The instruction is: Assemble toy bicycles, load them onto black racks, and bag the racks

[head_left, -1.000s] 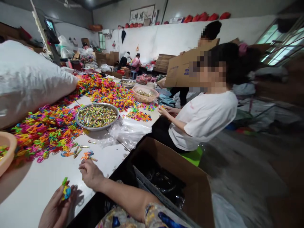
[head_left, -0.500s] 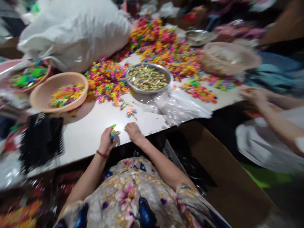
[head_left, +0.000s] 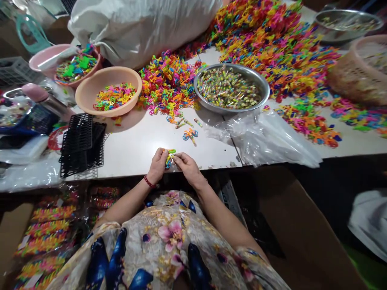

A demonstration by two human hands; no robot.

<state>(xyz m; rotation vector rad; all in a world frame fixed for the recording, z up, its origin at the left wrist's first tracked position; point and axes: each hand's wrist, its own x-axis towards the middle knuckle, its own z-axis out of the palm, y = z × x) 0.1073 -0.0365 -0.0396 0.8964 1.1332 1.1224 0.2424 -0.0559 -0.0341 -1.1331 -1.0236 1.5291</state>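
Multicoloured plastic toy piece now sits between both hands, low over the near edge of the white table. Left hand is closed round it, as it was half a second ago. Right hand was lying flat on the table, apart from the left; it has come across and its fingertips pinch narrowly on the same piece. Hands are touching.

View has tipped down and in: the co-worker's arms at right are gone from frame.

Just beyond the hands, a small orange-and-blue assembled toy lies on bare table, same spot relative to the steel bowl of wrapped sweets behind it. Clear plastic bags lie right of the toy, touching the bowl's front. Heap of loose coloured plastic parts is left of the steel bowl, next to a peach plastic bowl holding more parts. Black mesh trays are stacked at the left edge. Open cardboard box is below right.
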